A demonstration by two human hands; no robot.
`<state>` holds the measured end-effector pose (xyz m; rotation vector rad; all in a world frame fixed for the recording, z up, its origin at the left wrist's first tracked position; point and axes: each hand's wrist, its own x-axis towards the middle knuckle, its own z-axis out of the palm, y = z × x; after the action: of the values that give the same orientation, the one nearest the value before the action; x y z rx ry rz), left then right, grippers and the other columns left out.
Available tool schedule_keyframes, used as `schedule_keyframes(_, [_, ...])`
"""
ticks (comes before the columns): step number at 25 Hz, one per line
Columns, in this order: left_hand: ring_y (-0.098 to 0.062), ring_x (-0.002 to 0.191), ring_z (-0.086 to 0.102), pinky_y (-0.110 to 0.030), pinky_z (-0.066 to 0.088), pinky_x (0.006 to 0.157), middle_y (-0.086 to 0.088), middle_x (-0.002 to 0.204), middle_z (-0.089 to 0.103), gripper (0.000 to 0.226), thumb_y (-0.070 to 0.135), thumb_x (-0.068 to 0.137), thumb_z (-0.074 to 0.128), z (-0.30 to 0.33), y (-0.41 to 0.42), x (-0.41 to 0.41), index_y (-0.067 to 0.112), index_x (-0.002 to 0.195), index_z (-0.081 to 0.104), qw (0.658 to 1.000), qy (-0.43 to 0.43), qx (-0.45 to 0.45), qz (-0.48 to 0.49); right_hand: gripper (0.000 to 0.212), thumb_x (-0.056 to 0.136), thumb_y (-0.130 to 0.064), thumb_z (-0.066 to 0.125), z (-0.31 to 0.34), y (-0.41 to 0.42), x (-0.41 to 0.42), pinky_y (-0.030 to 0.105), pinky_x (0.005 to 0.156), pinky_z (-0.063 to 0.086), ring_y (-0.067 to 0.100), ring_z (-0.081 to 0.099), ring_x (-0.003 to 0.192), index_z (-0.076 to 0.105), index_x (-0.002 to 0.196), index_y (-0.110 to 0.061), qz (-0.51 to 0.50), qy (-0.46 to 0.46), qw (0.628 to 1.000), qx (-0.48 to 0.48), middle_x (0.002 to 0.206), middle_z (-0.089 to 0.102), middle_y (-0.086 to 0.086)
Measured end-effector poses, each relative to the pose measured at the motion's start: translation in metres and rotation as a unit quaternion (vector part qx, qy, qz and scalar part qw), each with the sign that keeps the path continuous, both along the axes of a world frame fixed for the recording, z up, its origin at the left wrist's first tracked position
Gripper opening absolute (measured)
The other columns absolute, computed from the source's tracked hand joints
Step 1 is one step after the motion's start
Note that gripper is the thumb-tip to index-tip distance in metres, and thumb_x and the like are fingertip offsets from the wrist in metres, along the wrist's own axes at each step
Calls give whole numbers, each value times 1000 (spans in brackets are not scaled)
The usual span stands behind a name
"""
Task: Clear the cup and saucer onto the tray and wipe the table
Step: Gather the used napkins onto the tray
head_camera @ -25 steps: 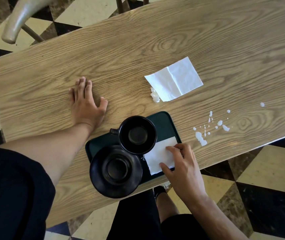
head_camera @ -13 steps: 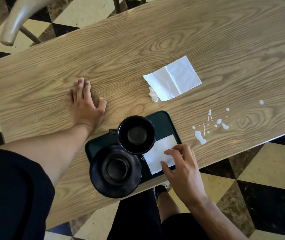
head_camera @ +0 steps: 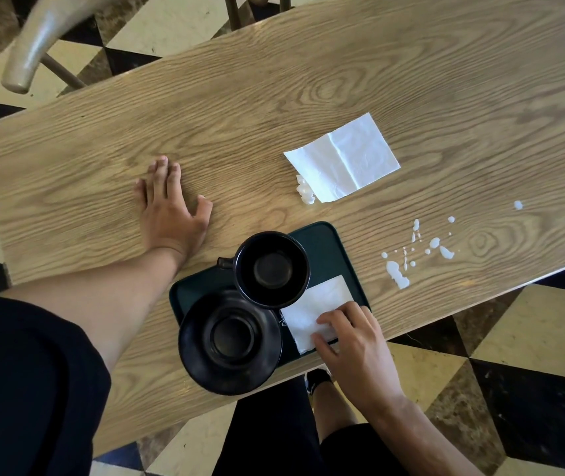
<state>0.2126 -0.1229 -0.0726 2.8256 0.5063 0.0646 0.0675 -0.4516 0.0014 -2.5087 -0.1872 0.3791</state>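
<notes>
A black cup [head_camera: 270,269] and a black saucer [head_camera: 229,341] sit side by side on a dark green tray [head_camera: 322,245] at the near edge of the wooden table [head_camera: 274,97]. The saucer overhangs the tray's near-left side. A white napkin [head_camera: 322,300] lies on the tray's right part. My right hand [head_camera: 353,341] has its fingertips and thumb curled onto the napkin's near corner. To the left of the tray, my left hand [head_camera: 167,214] lies flat on the table and holds nothing. White spilled drops [head_camera: 397,273] dot the table to the right of the tray.
A second white napkin [head_camera: 342,159] lies unfolded beyond the tray, with a small white blob [head_camera: 305,190] at its near-left corner. A wooden chair [head_camera: 44,39] stands past the far-left corner. My legs and a shoe [head_camera: 317,377] are below the near edge.
My right hand's fingers have slid toward the near corner of the napkin on the tray and curled onto it. My left hand, the cup and the saucer have stayed put.
</notes>
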Motion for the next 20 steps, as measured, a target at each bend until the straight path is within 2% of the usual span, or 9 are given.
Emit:
schedule_keyframes(6, [-21,158,12,-48,5,129,-10,169,23,75,45,91,46,3,-1,0,8,156,33,1000,0,0,-1,9,85,-15,79,5,-2,2,24,81,50,13,58,87,74,93,-15,-9,-12,1000,20,92,62,-6])
schedule_keyframes(10, [-21,158,10,-48,4,129,-10,170,21,76,45,92,44,5,-3,0,8,157,32,1000,11,-2,0,7,87,-7,75,8,-5,28,28,73,52,13,59,80,72,88,-13,-77,-27,995,58,87,62,-4])
schedule_keyframes(14, [-22,159,9,-48,4,129,-11,170,20,77,48,93,40,7,-3,0,6,157,30,1000,19,6,-7,5,89,-11,71,8,-7,82,12,72,47,5,60,78,73,91,-16,-166,-47,980,96,88,64,-6])
schedule_keyframes(20, [-21,159,7,-47,2,129,-10,171,18,77,50,94,40,7,-1,0,8,158,29,1000,21,10,-11,10,89,-16,68,-8,-3,175,3,73,39,12,61,80,73,97,-15,-259,-36,962,83,93,66,-1])
